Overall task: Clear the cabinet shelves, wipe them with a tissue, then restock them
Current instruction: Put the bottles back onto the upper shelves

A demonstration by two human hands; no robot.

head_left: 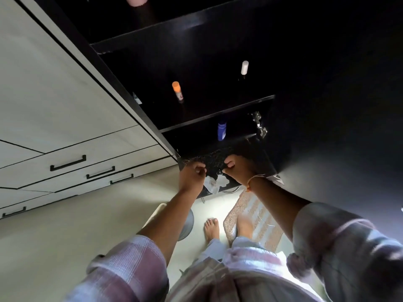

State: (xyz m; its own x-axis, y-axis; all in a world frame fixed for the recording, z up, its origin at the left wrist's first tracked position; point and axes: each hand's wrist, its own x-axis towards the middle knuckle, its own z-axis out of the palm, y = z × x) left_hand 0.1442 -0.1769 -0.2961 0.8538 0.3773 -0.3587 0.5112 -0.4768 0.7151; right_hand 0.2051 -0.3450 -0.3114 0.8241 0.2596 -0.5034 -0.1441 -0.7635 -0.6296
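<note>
Dim, wide-angle warped, cabinet point(218, 62) underexposed

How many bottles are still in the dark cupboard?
4 that I can see: a pink-topped one on the highest shelf, an orange-capped one and a white one on the middle shelf, and a blue one lower down. The dark could hide more.

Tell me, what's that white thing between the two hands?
A crumpled white tissue lies between the left hand and right hand, on the front edge of the dark speckled mat. The head view shows it.
</note>
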